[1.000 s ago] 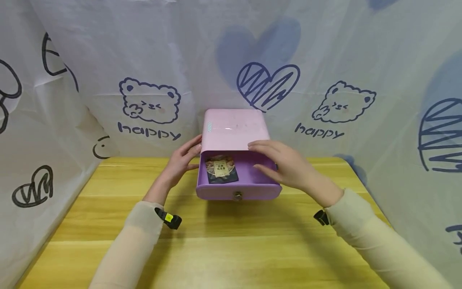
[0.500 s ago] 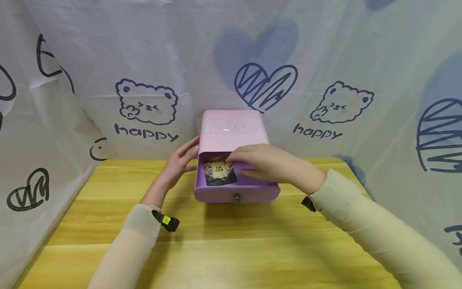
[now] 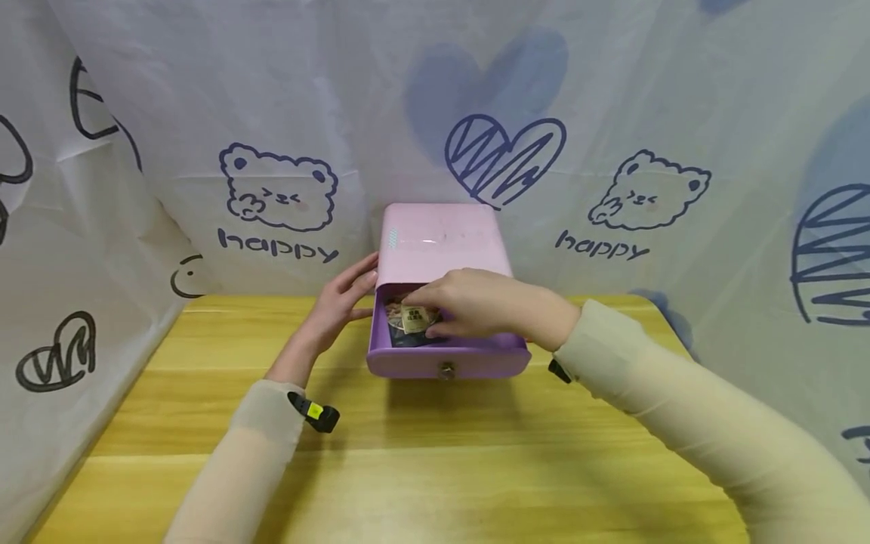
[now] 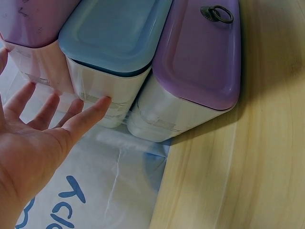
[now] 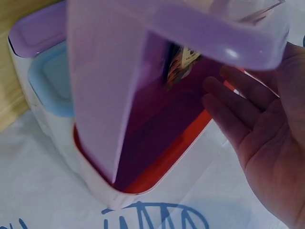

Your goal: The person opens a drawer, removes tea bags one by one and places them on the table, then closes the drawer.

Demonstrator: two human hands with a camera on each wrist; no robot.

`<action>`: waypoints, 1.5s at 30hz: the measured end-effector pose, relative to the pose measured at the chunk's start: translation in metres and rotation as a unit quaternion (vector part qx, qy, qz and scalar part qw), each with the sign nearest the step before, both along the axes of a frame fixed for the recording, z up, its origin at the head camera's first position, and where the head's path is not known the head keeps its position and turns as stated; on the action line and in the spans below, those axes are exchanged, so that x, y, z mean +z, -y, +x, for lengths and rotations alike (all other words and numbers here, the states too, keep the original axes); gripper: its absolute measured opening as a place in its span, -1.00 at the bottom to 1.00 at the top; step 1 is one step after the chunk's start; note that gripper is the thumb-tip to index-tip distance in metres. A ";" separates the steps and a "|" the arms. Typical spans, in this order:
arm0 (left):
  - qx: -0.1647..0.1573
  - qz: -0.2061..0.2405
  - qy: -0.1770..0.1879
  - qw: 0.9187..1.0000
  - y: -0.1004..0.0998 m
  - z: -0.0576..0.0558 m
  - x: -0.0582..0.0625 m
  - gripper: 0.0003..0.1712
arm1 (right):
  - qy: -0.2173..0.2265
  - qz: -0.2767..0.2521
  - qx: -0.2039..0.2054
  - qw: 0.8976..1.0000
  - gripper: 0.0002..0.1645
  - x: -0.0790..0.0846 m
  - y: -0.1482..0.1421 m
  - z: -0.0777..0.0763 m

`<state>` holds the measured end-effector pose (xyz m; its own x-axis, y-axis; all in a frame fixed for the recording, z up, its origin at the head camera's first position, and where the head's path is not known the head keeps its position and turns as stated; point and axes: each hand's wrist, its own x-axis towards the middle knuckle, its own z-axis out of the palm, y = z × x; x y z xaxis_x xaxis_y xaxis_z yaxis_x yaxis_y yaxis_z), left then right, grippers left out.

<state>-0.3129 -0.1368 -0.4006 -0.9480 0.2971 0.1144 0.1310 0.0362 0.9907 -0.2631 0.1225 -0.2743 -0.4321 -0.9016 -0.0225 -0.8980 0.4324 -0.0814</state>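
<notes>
A pink cabinet stands at the table's back edge, its purple top drawer pulled out. Inside, at the left, lies a dark flat pouch with a cream label. My left hand rests with extended fingertips against the cabinet's left side; the left wrist view shows that hand holding nothing. Into the drawer reaches my right hand, fingers over the pouch and thumb near its right edge. In the right wrist view this hand has loosely bent fingers, with the pouch apart from them.
Below the pulled-out drawer are a blue drawer front and a purple one with a ring pull. The wooden table extends toward me. A printed white cloth hangs behind the cabinet.
My right hand has moved left from the drawer's right side to over the pouch. The left hand and the drawer stay in place.
</notes>
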 end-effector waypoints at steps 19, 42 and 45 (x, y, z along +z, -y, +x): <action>-0.008 0.009 0.007 1.000 -0.001 -0.001 0.003 -0.30 | 0.014 0.122 -0.047 0.991 -0.13 -0.004 0.030 -0.005; -0.006 0.009 0.000 1.000 0.000 0.001 0.001 -0.30 | -0.022 0.152 -0.001 0.988 -0.22 -0.015 0.039 -0.009; -0.004 0.006 0.000 1.000 0.000 0.001 0.002 -0.30 | -0.025 0.152 0.001 0.988 -0.25 -0.015 0.039 -0.009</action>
<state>-0.3117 -0.1371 -0.3983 -0.9456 0.3030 0.1182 0.1314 0.0236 0.9910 -0.2721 0.0837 -0.2889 -0.4372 -0.8577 -0.2707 -0.8988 0.4278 0.0958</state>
